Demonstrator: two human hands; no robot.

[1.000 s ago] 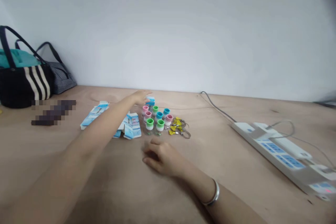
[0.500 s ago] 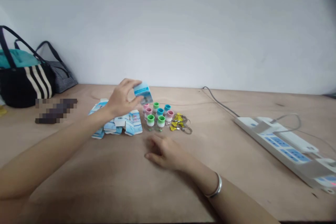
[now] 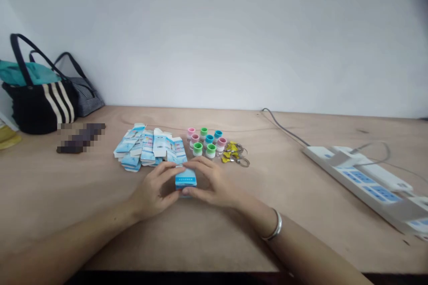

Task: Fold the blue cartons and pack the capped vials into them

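A small blue-and-white cardboard box (image 3: 186,180) is between my two hands, near the middle of the table. My left hand (image 3: 157,189) grips its left side with thumb and fingers. On the other side, my right hand (image 3: 214,182) has its thumb at the front of the box and its fingers at the back; a silver bangle is on that wrist. Just beyond lies a pile of flattened blue-and-white boxes (image 3: 147,146). Small jars (image 3: 209,140) with green, pink and blue rims stand behind my right hand. Beside them are yellow tags with metal rings (image 3: 235,152).
A white power strip (image 3: 357,187) with a grey cable (image 3: 284,128) and plugged-in adapters lies at the right. Bags (image 3: 40,102) sit at the back left, with a pixelated dark object (image 3: 81,138) before them. A pale wall rises behind the wooden table (image 3: 150,249).
My left hand has brought the box down and toward me from above the pile. My right hand has moved up slightly and taken hold of the box as well. The view has shifted slightly.
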